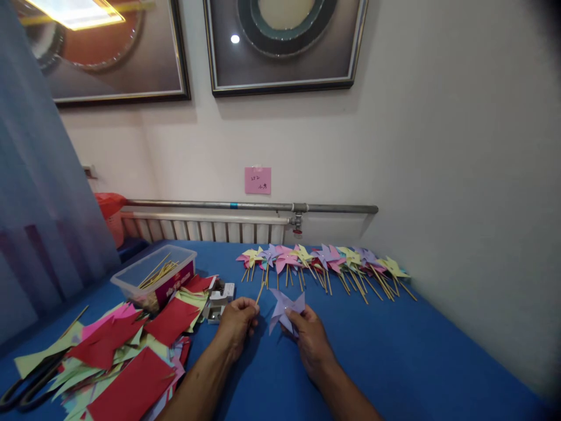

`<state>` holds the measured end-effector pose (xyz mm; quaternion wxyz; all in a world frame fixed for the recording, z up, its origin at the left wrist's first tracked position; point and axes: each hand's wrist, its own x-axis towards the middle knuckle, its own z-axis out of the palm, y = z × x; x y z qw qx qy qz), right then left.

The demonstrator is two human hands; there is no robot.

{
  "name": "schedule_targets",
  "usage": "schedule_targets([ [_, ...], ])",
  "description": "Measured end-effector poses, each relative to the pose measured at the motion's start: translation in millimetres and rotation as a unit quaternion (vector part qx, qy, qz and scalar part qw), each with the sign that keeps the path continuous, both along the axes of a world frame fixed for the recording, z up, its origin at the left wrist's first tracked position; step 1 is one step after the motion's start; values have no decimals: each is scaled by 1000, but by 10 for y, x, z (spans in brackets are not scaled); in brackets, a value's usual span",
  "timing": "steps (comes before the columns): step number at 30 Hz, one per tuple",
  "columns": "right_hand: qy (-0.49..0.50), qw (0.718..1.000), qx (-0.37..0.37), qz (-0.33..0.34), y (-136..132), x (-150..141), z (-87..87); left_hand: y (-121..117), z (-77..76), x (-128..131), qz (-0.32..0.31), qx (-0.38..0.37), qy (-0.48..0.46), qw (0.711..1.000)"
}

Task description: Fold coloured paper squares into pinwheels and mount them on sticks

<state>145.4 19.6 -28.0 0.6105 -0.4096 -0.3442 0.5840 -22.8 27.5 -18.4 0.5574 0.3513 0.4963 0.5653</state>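
Between thumb and fingers, my left hand [239,323] pinches a thin wooden stick [260,291] that points up and away. To its right, my right hand [309,338] grips a lilac paper pinwheel [280,310], the thumb pressed near its centre. The stick and the pinwheel are apart. Beyond both hands lies a row of finished pinwheels [326,257] in yellow, pink and purple, their sticks toward me. Just left of my left hand sit small open boxes [219,301]; their contents are too small to make out.
A clear plastic tub [153,278] of wooden sticks stands at the left. Before it spreads a heap of cut coloured paper [131,380], with black-handled scissors [33,386] at its edge. A radiator [210,228] and pipe run along the wall behind the blue table [394,362].
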Motion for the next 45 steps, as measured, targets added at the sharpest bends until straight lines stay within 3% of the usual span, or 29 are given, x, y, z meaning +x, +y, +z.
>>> schedule_targets([
  [8, 9, 1000, -14, 0, -22, 38, 32, 57, -106, 27, 4, 3, 59, 998],
  [19, 7, 1000, -15, -15, 14, 46, 55, -16, 74, 35, -23, -9, 115, 993],
  [28, 22, 1000, -12, -11, -5, 51, 60, -56, 12, 69, -30, 116, 271, 955],
  [37, 19, 999, -28, -8, -3, 22, 89, -125, 79, 94, -49, 133, 336, 931],
  [45, 13, 1000, -16, -2, 12, 15, 62, -152, 96, 95, -23, 144, 396, 907],
])
